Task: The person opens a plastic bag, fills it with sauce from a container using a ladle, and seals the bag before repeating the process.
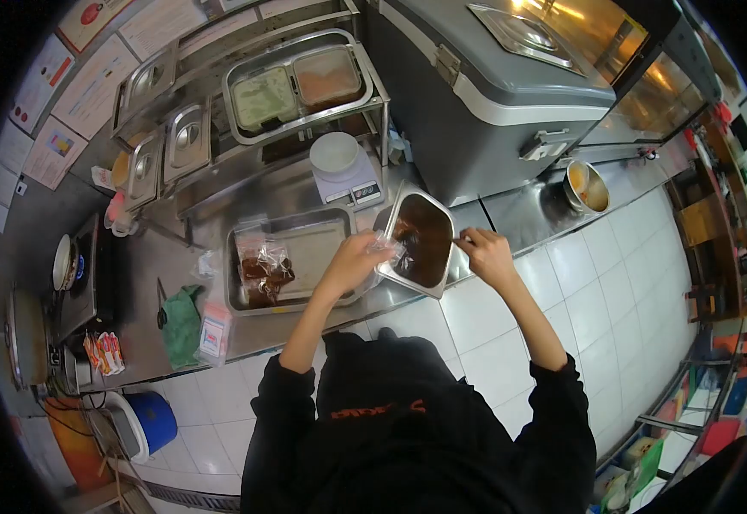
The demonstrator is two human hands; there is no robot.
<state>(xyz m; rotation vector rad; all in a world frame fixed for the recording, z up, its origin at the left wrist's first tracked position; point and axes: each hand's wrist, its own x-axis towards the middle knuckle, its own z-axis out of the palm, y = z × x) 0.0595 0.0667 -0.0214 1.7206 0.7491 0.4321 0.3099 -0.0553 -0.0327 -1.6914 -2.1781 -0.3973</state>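
Note:
My left hand [353,264] pinches a small clear plastic bag [397,252] over the left rim of a deep steel pan [429,231] of dark brown sauce. At the pan's right rim my right hand [488,257] is closed, its fingers curled together; whatever they grip is too small to make out. Left of my left hand lies a wide steel tray [312,244]. Inside its left part are several clear bags of brown sauce [264,267]. Behind the tray stands a kitchen scale [345,182] with a round bowl on top.
A green cloth [182,325], scissors [161,304] and a pack of plastic bags [214,331] lie left of the tray. Behind rises a steel rack with food containers [295,90]. A large grey insulated box [476,111] and a metal bowl [587,186] stand to the right.

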